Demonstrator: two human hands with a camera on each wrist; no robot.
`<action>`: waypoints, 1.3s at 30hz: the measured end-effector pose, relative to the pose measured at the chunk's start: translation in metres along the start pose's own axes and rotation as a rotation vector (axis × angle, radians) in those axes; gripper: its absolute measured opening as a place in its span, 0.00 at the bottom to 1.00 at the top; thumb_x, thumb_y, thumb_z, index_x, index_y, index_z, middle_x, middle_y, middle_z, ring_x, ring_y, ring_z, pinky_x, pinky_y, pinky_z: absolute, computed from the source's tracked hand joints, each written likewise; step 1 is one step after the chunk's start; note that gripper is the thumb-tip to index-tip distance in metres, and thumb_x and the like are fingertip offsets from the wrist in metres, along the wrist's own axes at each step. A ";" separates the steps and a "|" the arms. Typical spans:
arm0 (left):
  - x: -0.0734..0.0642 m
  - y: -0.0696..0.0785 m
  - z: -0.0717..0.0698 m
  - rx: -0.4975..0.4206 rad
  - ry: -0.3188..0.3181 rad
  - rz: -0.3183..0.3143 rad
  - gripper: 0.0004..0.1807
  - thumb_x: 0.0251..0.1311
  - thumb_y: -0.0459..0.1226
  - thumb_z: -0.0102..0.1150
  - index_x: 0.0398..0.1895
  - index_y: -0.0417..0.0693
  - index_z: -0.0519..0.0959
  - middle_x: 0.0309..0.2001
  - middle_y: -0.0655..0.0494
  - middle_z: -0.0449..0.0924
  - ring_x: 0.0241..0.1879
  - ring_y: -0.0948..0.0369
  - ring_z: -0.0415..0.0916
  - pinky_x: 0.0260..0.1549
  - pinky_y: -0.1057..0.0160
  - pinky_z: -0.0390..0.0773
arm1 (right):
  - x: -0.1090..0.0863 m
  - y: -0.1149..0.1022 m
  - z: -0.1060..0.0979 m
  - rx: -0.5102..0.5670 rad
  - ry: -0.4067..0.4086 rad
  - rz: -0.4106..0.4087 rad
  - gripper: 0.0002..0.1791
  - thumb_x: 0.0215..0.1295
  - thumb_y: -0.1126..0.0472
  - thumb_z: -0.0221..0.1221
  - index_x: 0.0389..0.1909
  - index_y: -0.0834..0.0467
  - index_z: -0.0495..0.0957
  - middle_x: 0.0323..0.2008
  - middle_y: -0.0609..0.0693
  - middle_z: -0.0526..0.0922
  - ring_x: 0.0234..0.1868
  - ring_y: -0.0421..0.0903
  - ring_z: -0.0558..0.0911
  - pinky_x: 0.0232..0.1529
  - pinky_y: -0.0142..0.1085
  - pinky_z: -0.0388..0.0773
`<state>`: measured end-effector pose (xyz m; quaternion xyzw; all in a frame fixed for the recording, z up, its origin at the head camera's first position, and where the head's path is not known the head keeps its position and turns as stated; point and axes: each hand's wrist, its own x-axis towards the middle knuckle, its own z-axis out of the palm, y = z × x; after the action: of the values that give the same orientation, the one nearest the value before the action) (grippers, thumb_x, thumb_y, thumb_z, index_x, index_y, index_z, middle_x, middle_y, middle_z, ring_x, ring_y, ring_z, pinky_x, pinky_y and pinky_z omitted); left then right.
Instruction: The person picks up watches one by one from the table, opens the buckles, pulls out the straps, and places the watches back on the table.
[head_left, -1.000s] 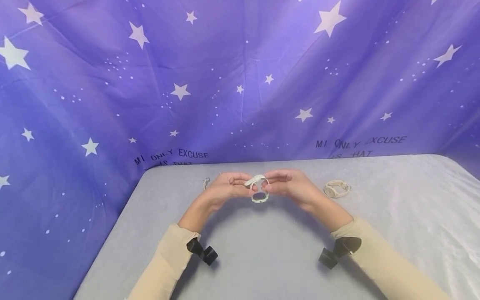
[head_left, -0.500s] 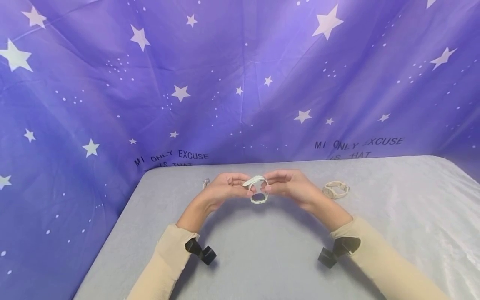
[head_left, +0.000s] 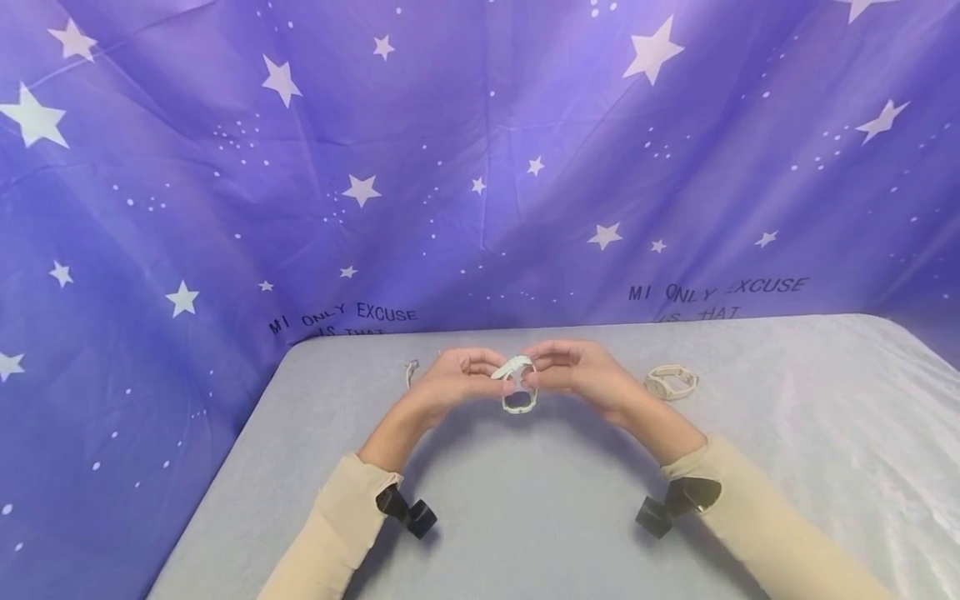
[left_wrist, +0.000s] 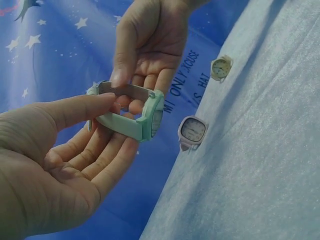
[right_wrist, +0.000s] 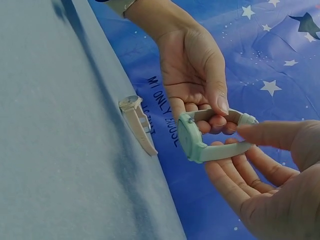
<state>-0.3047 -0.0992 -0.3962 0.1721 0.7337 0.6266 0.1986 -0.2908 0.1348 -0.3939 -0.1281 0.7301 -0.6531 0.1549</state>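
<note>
A mint-green wristwatch (head_left: 519,407) is held up above the table between my two hands, its strap forming a loop. From one side my left hand (head_left: 459,379) pinches the strap between thumb and fingers. My right hand (head_left: 581,371) pinches the strap on the opposite side. The watch case (left_wrist: 154,117) faces away from the palms in the left wrist view. Near the buckle end (right_wrist: 247,120) of the strap, the right thumb presses down in the right wrist view; the buckle itself is partly hidden by fingers.
On the grey cloth-covered table (head_left: 510,517), a beige watch (head_left: 672,382) lies beyond my right forearm. Another watch (head_left: 411,373) is partly hidden behind my left hand. The left wrist view shows a pinkish square watch (left_wrist: 192,131). A purple star-patterned curtain (head_left: 480,167) hangs behind.
Both hands stay gripping the green watch at almost the same place. The strap loop and fingers shift only slightly, and the whole head view tilts up a little.
</note>
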 end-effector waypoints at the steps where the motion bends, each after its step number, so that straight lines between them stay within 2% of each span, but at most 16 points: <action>1: 0.000 0.000 0.001 0.005 0.002 0.000 0.16 0.54 0.32 0.71 0.47 0.39 0.83 0.34 0.59 0.87 0.38 0.60 0.84 0.52 0.59 0.79 | 0.000 -0.001 0.000 -0.015 -0.003 -0.011 0.27 0.61 0.65 0.68 0.62 0.65 0.76 0.47 0.52 0.88 0.49 0.45 0.86 0.64 0.49 0.78; 6: 0.000 0.000 0.003 0.033 -0.004 0.009 0.16 0.54 0.30 0.71 0.47 0.37 0.83 0.35 0.58 0.87 0.39 0.59 0.84 0.51 0.59 0.80 | -0.002 -0.004 0.000 -0.084 -0.009 -0.065 0.26 0.63 0.63 0.67 0.61 0.65 0.76 0.49 0.57 0.87 0.49 0.46 0.85 0.65 0.51 0.76; 12: -0.001 0.000 0.004 0.052 -0.012 0.012 0.16 0.54 0.28 0.70 0.47 0.34 0.82 0.34 0.58 0.87 0.35 0.62 0.84 0.47 0.62 0.82 | -0.003 -0.006 0.001 -0.159 0.009 -0.090 0.20 0.62 0.62 0.69 0.53 0.65 0.81 0.45 0.57 0.88 0.46 0.48 0.87 0.59 0.45 0.81; 19: -0.002 0.002 0.004 0.074 -0.028 0.010 0.16 0.54 0.26 0.70 0.47 0.32 0.81 0.36 0.53 0.87 0.36 0.61 0.84 0.47 0.61 0.85 | -0.004 -0.009 0.006 -0.257 0.057 -0.096 0.15 0.60 0.64 0.69 0.47 0.66 0.83 0.42 0.59 0.89 0.43 0.48 0.88 0.53 0.42 0.85; 31: -0.003 0.003 0.007 0.134 -0.020 0.006 0.15 0.55 0.27 0.70 0.47 0.34 0.83 0.39 0.48 0.87 0.36 0.62 0.84 0.46 0.62 0.84 | -0.003 -0.004 0.007 -0.277 0.099 -0.081 0.14 0.57 0.64 0.71 0.42 0.67 0.84 0.39 0.58 0.89 0.41 0.47 0.89 0.47 0.37 0.85; 39: -0.002 0.003 0.006 0.121 -0.019 0.009 0.15 0.55 0.26 0.70 0.47 0.34 0.83 0.40 0.45 0.88 0.37 0.61 0.85 0.48 0.60 0.85 | -0.003 -0.006 0.009 -0.251 0.118 -0.061 0.13 0.56 0.64 0.70 0.41 0.66 0.83 0.38 0.57 0.90 0.39 0.45 0.88 0.44 0.35 0.84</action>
<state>-0.3001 -0.0947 -0.3935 0.1932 0.7673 0.5805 0.1921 -0.2844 0.1271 -0.3887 -0.1300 0.8096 -0.5676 0.0744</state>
